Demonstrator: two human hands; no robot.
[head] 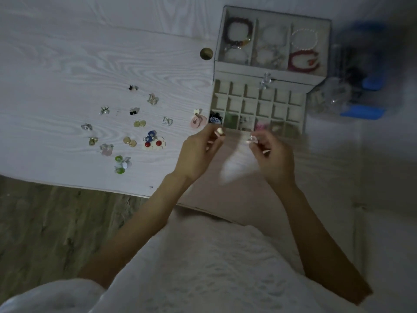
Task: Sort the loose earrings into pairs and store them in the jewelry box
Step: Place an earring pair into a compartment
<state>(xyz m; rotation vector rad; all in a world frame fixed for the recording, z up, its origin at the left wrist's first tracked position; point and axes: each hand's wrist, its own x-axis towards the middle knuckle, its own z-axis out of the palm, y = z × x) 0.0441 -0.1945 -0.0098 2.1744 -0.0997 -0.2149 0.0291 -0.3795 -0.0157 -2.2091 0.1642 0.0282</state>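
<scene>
Head view: left hand point(196, 152) pinches a small pale earring point(219, 131) between thumb and fingertips, raised just before the box's near edge. Right hand point(274, 154) has fingers curled round a small clear earring point(252, 138) at its fingertips; the item is blurred and its shape cannot be told. Both hands are close together, apart from each other, over the table point(67, 64) edge.

Jewelry box point(259, 73) stands just beyond the hands. Its gridded drawer point(257, 107) is pulled out; the nearest row holds earrings, the farther rows show bare cells. Upper tray holds bracelets point(239, 33) in three compartments.

Loose earrings point(128, 132) lie grouped in pairs on the table, left of the box. A pink pair point(198, 120) lies just beside the drawer's left wall.
</scene>
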